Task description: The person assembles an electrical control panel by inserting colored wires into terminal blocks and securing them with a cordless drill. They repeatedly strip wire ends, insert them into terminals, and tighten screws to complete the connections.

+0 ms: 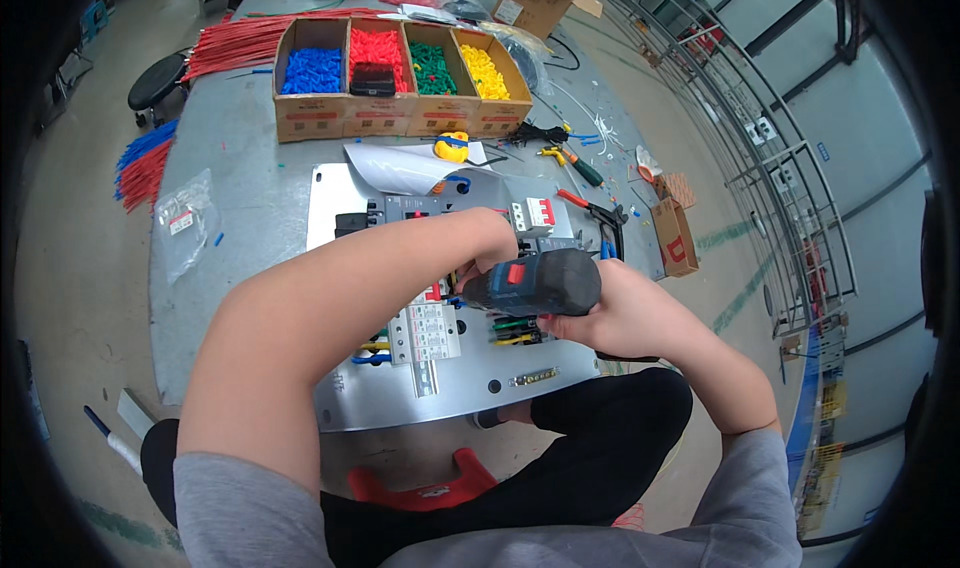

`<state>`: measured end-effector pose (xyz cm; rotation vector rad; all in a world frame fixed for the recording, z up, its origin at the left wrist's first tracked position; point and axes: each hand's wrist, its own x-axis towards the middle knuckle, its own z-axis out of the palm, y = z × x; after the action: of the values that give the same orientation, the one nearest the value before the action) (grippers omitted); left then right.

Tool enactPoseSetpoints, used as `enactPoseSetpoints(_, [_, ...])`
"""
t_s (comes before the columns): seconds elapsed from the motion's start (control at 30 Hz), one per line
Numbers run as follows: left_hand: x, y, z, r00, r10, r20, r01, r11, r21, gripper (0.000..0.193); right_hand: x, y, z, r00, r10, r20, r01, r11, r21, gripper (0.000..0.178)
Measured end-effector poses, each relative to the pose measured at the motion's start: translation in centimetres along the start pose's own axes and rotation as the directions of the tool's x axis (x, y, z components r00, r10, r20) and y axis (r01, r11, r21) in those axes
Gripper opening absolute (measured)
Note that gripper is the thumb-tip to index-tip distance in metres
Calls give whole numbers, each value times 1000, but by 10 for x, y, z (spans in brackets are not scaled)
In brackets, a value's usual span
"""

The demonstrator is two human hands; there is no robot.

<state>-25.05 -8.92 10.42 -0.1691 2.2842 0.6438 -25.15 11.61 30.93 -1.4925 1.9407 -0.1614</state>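
My right hand (622, 313) is wrapped round a dark blue and black cordless drill (530, 282) with a red switch, its front end toward the left. The drill is over the middle of a silver metal mounting plate (345, 400). My left hand (488, 240) reaches across to the drill's front end, fingers bent downward; what they pinch is hidden behind the drill. On the plate are a white circuit breaker (425, 330), a second breaker with red levers (533, 215), coloured wires (515, 330) and a brass terminal bar (534, 377).
Behind the plate stands a divided cardboard box (400, 118) of blue, red, green and yellow connectors. A yellow tape measure (452, 147), a green-handled screwdriver (584, 168) and red-handled pliers (590, 206) lie nearby. A plastic bag (187, 223) lies left; a red stool (425, 488) is below.
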Motion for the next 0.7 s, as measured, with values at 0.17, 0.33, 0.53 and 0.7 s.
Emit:
enactPoseSetpoints(0.17, [4, -3, 1, 999, -44, -10, 43, 994, -101, 12, 4, 3, -2, 1000, 26, 4, -26, 1000, 6, 28])
enactPoseSetpoints(0.33, [-3, 4, -2, 999, -52, -15, 50, 995, -88, 11, 1, -4, -10, 993, 116, 15, -116, 993, -3, 30])
enactPoseSetpoints(0.53, [0, 2, -3, 998, -60, -4, 59, 995, -80, 16, 5, 7, -8, 999, 35, 34, -34, 999, -34, 29])
enactPoseSetpoints(0.7, [-7, 11, -6, 995, -100, -25, 96, 990, -105, 15, 25, -17, -20, 994, 74, 77, -52, 966, -252, 31])
